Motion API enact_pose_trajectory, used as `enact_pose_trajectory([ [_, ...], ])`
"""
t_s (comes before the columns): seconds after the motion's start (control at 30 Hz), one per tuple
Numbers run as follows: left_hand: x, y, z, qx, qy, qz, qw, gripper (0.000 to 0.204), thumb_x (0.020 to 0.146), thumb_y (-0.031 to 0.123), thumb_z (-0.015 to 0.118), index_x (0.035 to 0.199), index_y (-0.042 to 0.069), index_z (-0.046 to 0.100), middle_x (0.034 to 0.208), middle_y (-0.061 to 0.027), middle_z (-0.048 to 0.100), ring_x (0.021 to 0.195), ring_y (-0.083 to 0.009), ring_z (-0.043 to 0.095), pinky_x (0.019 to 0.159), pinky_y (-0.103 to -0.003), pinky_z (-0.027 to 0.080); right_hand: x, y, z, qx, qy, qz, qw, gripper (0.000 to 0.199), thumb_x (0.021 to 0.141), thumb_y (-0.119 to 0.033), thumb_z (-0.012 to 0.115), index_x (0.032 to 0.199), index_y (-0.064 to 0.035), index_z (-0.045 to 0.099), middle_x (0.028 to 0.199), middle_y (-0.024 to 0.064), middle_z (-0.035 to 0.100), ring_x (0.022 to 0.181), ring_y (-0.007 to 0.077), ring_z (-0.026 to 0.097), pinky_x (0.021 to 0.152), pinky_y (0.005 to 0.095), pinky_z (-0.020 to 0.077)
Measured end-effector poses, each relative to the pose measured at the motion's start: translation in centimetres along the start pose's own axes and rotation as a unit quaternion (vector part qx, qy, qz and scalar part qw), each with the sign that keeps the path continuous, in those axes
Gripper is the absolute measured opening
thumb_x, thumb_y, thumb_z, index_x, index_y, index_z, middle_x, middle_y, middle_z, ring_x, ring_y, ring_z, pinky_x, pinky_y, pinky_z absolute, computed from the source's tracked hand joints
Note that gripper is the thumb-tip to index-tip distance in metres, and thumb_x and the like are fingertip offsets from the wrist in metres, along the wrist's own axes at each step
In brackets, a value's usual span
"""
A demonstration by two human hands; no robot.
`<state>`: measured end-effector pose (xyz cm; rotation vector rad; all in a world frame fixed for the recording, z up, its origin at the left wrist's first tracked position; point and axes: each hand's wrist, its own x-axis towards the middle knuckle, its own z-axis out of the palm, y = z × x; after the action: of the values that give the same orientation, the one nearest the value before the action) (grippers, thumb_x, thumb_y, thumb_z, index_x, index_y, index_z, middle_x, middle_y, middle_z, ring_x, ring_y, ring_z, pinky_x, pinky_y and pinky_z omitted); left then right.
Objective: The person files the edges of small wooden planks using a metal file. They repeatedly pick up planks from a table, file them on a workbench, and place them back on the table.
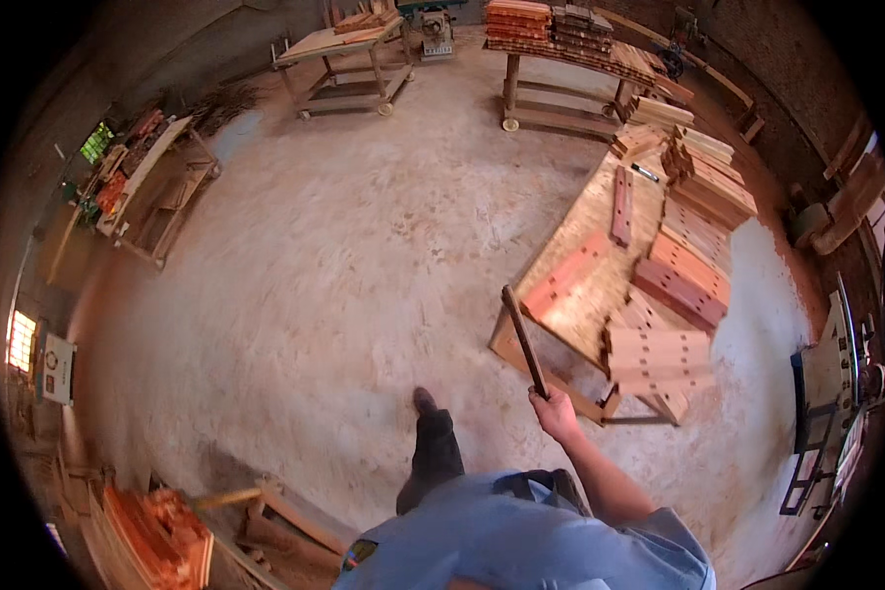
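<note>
Head view took in a wide workshop, and from where I stood the person's right hand (559, 414) was closed around the lower end of a dark stick (525, 344), the fingers wrapped over it. The stick slanted up and to the left, out in front of the body, its far end by the near left corner of a table (588, 310) — whether it touched there, I couldn't tell. The left hand was out of sight, so I couldn't say how it was set. On the table lay a pale orange board (565, 275) dotted with dark holes, a narrow red-brown piece (621, 206) beyond it and a marker (644, 173) close by. Along the right side ran rows of drilled wood — a purplish block (680, 295) among them, just nearer than some orange planks (691, 264) — and pinkish boards (659, 359) sat at the near end. Below the blue shirt (482, 526), one shoe (424, 400) was planted on the dusty floor (315, 246). Farther back stood a wheeled bench (315, 44), and reddish timber (157, 536) was heaped at lower left.
</note>
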<state>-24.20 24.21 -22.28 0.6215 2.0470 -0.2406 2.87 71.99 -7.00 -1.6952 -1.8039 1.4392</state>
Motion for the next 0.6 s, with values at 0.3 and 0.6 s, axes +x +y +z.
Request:
enact_pose_trajectory([
  [0.3, 21.7, 16.0, -45.7, -0.33, 0.236, 0.096, 0.909, 0.031, 0.084, 0.027, 0.056, 0.076, -0.002, 0.061, 0.065, -0.0133, 0.062, 0.059, -0.0224, 0.058, 0.058, -0.039, 0.047, 24.4, -11.6, 5.4, 0.005, 0.004, 0.084, 0.996, 0.032, 0.089, -0.031, 0.061, 0.096, 0.0, 0.063, 0.068, 0.0102, 0.061, 0.067, 0.0196, 0.061, 0.063, 0.0389, 0.0481],
  [0.6, 43.5, 30.3, -77.8, -0.338, 0.31, 0.199, 0.866, 0.032, 0.088, 0.025, 0.062, 0.108, 0.0, 0.062, 0.09, -0.0153, 0.068, 0.086, -0.0291, 0.065, 0.078, -0.037, 0.05, 51.5, -23.7, 6.7, 0.029, 0.031, 0.162, 0.986, 0.037, 0.088, -0.034, 0.06, 0.093, 0.0032, 0.063, 0.063, 0.0128, 0.059, 0.053, 0.0236, 0.06, 0.051, 0.0398, 0.048],
])
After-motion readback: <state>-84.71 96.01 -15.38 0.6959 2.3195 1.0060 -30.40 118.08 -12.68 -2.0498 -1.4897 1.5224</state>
